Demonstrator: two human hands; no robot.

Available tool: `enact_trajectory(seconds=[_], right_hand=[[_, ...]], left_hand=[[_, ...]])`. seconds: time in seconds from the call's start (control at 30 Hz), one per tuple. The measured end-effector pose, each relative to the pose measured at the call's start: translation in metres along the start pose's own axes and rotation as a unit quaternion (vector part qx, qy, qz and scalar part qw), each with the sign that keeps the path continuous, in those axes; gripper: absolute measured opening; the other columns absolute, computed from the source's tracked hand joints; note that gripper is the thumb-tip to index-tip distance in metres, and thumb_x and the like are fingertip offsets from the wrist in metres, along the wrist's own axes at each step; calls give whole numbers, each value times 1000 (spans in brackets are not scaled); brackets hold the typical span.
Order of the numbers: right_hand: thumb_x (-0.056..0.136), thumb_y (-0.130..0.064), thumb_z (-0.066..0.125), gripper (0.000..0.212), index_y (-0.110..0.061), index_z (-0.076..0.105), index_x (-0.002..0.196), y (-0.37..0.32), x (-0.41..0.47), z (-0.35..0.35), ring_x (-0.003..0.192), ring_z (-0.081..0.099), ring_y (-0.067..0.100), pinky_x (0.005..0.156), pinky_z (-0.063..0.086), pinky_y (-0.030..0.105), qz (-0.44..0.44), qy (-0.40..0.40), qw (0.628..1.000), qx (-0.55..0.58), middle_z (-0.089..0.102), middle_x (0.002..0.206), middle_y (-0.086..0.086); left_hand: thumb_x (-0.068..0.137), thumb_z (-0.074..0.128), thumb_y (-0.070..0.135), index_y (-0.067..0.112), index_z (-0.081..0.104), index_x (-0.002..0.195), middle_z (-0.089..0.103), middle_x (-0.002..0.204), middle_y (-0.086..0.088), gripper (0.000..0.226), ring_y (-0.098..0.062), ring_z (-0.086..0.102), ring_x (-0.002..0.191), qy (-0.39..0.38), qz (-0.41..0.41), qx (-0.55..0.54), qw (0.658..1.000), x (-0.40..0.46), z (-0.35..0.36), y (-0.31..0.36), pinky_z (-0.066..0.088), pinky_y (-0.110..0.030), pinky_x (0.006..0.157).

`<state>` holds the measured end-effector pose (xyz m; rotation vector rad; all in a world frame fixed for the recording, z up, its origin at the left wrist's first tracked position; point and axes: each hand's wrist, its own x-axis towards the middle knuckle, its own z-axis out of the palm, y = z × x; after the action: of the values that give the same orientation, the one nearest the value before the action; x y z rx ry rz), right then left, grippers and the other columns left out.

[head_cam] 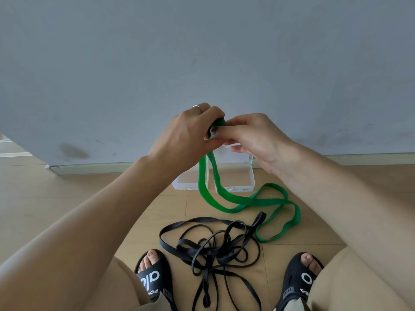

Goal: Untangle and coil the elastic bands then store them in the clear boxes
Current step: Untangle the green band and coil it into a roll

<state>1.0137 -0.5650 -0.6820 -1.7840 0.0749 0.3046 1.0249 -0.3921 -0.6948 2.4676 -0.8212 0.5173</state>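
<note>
The green elastic band [247, 202] has one end pinched at the centre of the frame, where a small roll of it is just starting; the rest hangs down in two strands and trails over the floor toward the lower right, looping back on itself there. The left hand [190, 131] curls its fingers round the rolled end, and the right hand [253, 135] pinches the same end from the other side with thumb and fingertips; both hands are closed on the band.

The main risk, as I judge it, is the twist in the trailing length at the right of the frame; wound in, it would give a lumpy coil that may not sit flat in a box. The green loop's far end also lies touching the black bands [213, 248], a tangled heap at lower centre between the sandalled feet; pulling the green one in could drag a black strand along. A springy roll held only by fingertips may also pop open if either grip slackens.

Behind the hanging strands, two clear boxes [235, 176] stand open by the grey wall [202, 52], one partly hidden by the band.
</note>
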Motion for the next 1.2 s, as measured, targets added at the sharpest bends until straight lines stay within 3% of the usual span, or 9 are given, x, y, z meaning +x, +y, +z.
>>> enact_trajectory(seconds=[0.17, 0.3, 0.4, 0.6, 0.73, 0.97, 1.1, 1.2], right_hand=[[86, -22, 80, 15, -11, 79, 97, 0, 3, -2, 96, 65, 13, 100, 54, 42, 22, -20, 1000, -11, 74, 95, 4], [87, -18, 78, 16, -7, 79, 98, 0, 5, -3, 90, 69, 14, 100, 53, 40, 26, -22, 999, -17, 79, 98, 11], [85, -14, 79, 12, -6, 80, 94, 1, 6, -4, 97, 74, 18, 104, 53, 42, 26, -16, 1000, 0, 80, 99, 12], [87, -2, 74, 15, 3, 78, 100, 3, 10, -5, 104, 76, 27, 106, 53, 42, 5, -25, 998, 59, 79, 102, 19], [88, -5, 74, 19, 2, 77, 105, 3, 12, -5, 105, 75, 22, 106, 53, 37, -11, -40, 996, 77, 79, 105, 16], [86, -10, 78, 21, 1, 78, 104, 5, 14, -5, 110, 73, 27, 110, 50, 41, -28, -38, 992, 118, 78, 107, 19], [90, -12, 75, 24, -1, 75, 112, -2, 8, -8, 111, 74, 23, 109, 48, 37, -20, -75, 990, 114, 77, 113, 16], [87, -13, 80, 28, -7, 66, 110, -2, 6, -9, 103, 76, 22, 109, 50, 43, -8, -41, 995, 91, 77, 112, 17]], left_hand=[[89, 54, 46, 11, 68, 104, 62, 88, -2, 41, -28, 58, 65, -18, 17, 32, 999, -1, 2, 2, 52, -44, 58], [91, 71, 35, 11, 68, 105, 63, 90, -2, 28, -28, 57, 64, -14, 22, 53, 998, 0, 3, 2, 52, -42, 56], [90, 67, 37, 11, 68, 103, 63, 88, -1, 29, -28, 57, 65, -2, 22, 50, 999, 0, 4, 4, 52, -43, 56], [86, 79, 31, 10, 62, 105, 66, 93, 1, 33, -23, 63, 73, 19, -11, 13, 1000, -2, 8, 3, 53, -45, 64], [84, 76, 32, 11, 60, 105, 68, 88, 1, 34, -23, 65, 77, 49, -55, -29, 997, -2, 7, 2, 54, -44, 71], [84, 82, 23, 10, 66, 99, 65, 88, -4, 25, -20, 66, 78, 64, -101, -76, 990, -1, 9, 1, 54, -39, 74], [87, 77, 25, 10, 67, 92, 61, 82, -2, 19, -20, 61, 75, 39, -74, -68, 994, 0, 1, -3, 53, -41, 71], [88, 74, 29, 8, 67, 90, 60, 81, -2, 22, -22, 59, 71, 26, -57, -47, 997, -1, -1, -3, 52, -42, 68]])
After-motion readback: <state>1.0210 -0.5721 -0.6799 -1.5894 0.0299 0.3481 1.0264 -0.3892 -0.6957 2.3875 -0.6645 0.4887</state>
